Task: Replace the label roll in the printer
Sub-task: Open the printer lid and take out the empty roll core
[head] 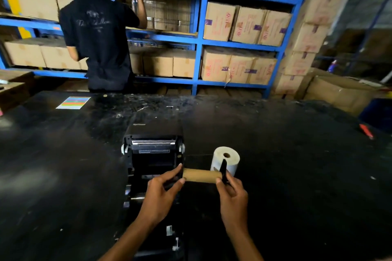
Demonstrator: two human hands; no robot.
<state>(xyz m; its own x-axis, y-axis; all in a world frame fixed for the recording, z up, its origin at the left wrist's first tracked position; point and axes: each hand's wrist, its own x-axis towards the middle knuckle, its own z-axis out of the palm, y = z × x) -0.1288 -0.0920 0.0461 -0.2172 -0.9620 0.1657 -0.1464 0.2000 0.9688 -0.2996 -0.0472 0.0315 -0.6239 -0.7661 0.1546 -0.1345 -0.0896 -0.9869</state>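
The black label printer (152, 150) lies on the black table with its lid open toward me. Just above its open bay I hold a bare brown cardboard core (201, 175) level between both hands. My left hand (163, 190) pinches its left end with thumb and fingers. My right hand (232, 192) grips its right end, where a black plastic spindle guide (223, 170) sticks up. A full white label roll (226, 160) stands on end on the table just right of the printer, behind the core.
A colour-striped sheet (73, 103) lies at the table's (275, 176) far left. A red tool (366, 131) rests near the right edge. A person in a black shirt (99, 38) stands behind the table, facing blue shelves (199, 38) full of cardboard boxes.
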